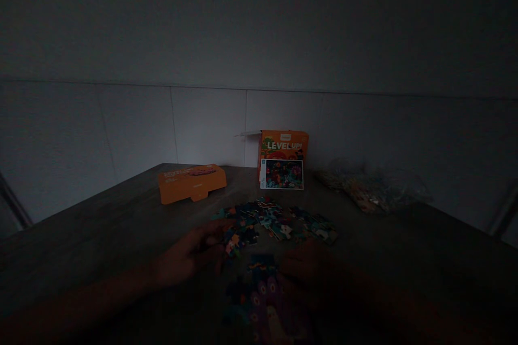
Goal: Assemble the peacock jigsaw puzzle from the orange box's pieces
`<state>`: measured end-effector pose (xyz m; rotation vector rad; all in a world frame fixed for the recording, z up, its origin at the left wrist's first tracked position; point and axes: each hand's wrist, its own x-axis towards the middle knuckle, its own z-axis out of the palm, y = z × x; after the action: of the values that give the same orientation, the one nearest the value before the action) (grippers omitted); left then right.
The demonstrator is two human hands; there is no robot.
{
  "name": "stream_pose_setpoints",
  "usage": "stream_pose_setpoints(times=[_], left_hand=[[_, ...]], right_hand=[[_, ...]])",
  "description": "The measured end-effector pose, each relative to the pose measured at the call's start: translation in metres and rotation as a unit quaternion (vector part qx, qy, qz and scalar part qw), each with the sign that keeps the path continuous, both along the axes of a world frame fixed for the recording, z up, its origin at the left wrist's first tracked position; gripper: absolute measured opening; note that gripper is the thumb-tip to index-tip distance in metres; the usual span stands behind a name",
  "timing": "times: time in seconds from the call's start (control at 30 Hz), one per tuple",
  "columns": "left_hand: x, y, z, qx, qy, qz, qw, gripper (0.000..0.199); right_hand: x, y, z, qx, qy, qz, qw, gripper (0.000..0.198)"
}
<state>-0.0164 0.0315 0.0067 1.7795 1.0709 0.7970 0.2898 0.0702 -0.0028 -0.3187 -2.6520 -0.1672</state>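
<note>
The scene is very dark. My left hand [190, 253] reaches in from the left, fingers apart and slightly bent, at the near left edge of a loose pile of jigsaw puzzle pieces [269, 215]. No piece can be made out in its grasp. My right hand [307, 267] is beside the upper right of a partly joined puzzle section [267, 296], which shows a purple creature with several eyes. Shadow hides that hand's fingers. Left of the purple section are darker blue-green pieces [238, 302].
Behind the pile, a picture card [282, 175] leans on an orange "LEVEL UP!" box [285, 143] with its flap out. An orange box part [192, 183] lies at left. Clear plastic bags [372, 188] with pieces lie at right on the grey table [121, 226], against a wall [210, 124].
</note>
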Motion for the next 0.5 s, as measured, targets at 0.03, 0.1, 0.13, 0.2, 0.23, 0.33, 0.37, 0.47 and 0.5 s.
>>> stream_pose_setpoints(times=[0.03,0.1,0.13,0.2,0.23,0.33,0.37,0.47,0.5], left_hand=[[0.0,0.0,0.0,-0.003,0.0,-0.005,1.0,0.052],[0.0,0.0,0.0,-0.005,0.007,-0.02,1.0,0.038],[0.0,0.0,-0.001,-0.005,0.009,-0.022,1.0,0.033],[0.0,0.002,-0.002,0.003,0.015,-0.013,1.0,0.029],[0.0,0.003,-0.003,0.01,0.019,-0.003,1.0,0.029],[-0.001,0.008,-0.005,0.044,0.039,0.038,0.998,0.032],[-0.001,0.01,-0.005,0.046,0.047,0.058,0.996,0.033],[-0.002,0.015,-0.005,0.015,0.044,0.129,0.991,0.042],[-0.003,0.017,-0.004,0.004,0.03,0.15,0.988,0.045]], right_hand=[[0.0,0.0,0.0,-0.004,-0.004,-0.001,1.0,0.026],[0.001,0.001,-0.001,-0.01,-0.01,-0.005,1.0,0.026],[0.001,0.002,-0.002,-0.011,-0.012,-0.009,1.0,0.026],[0.002,0.003,-0.004,-0.005,-0.013,-0.014,1.0,0.026],[0.002,0.003,-0.004,0.0,-0.013,-0.012,1.0,0.026],[0.003,-0.001,-0.004,0.01,-0.008,-0.002,1.0,0.026],[0.003,-0.003,-0.003,0.009,-0.004,0.0,1.0,0.026],[0.002,-0.008,-0.001,0.003,0.017,0.004,1.0,0.027],[0.001,-0.008,0.0,0.004,0.027,0.005,1.0,0.028]])
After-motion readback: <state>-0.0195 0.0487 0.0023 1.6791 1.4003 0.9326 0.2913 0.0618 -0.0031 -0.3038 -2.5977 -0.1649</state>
